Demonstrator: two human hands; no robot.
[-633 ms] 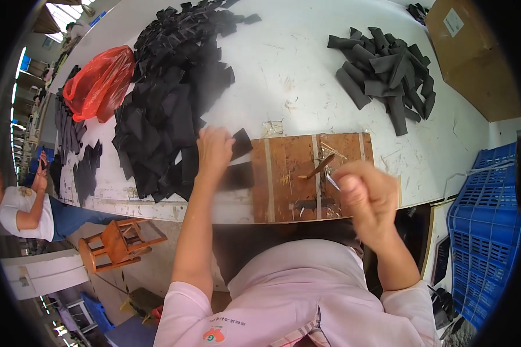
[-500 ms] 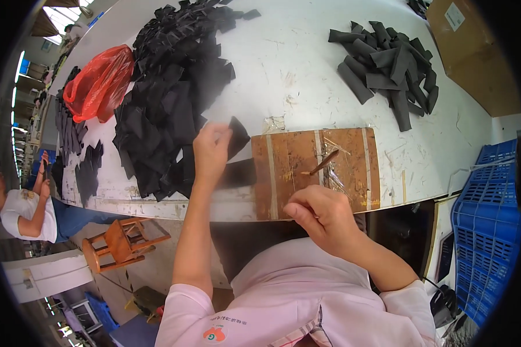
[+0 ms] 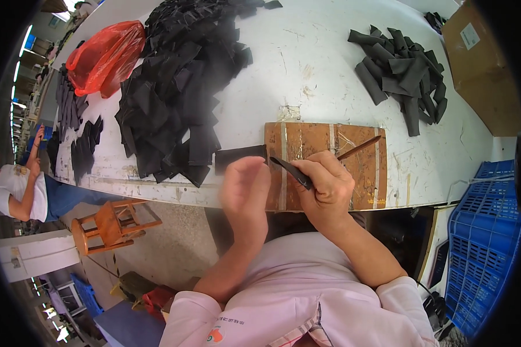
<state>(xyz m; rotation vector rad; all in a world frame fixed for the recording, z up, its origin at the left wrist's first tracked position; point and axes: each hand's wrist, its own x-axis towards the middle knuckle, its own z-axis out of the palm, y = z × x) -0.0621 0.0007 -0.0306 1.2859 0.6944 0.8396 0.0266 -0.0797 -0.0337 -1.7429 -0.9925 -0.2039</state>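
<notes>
Pinched in my right hand (image 3: 328,184) is a narrow black fabric piece (image 3: 290,172), bent over and sticking out toward the left. A brown pointed stick (image 3: 360,148) shows just beyond that hand's knuckles; whether the hand also grips it is hidden. My left hand (image 3: 246,184), blurred, is close to the left end of the held piece, fingers stretched and nothing seen in them. Behind its fingertips a flat black fabric strip (image 3: 237,155) lies against the left edge of the brown taped board (image 3: 278,136). Both hands are over the table's front edge.
A large heap of black fabric pieces (image 3: 173,110) spreads to the left, beside a red plastic bag (image 3: 107,61). Rolled black pieces (image 3: 408,75) are piled at the right, near a cardboard box (image 3: 480,72). A blue crate (image 3: 483,243) and a wooden stool (image 3: 113,225) flank the table.
My left hand has come from the heap toward the board and no longer holds a black piece. My right hand now grips a black piece. The stick's tip points farther right.
</notes>
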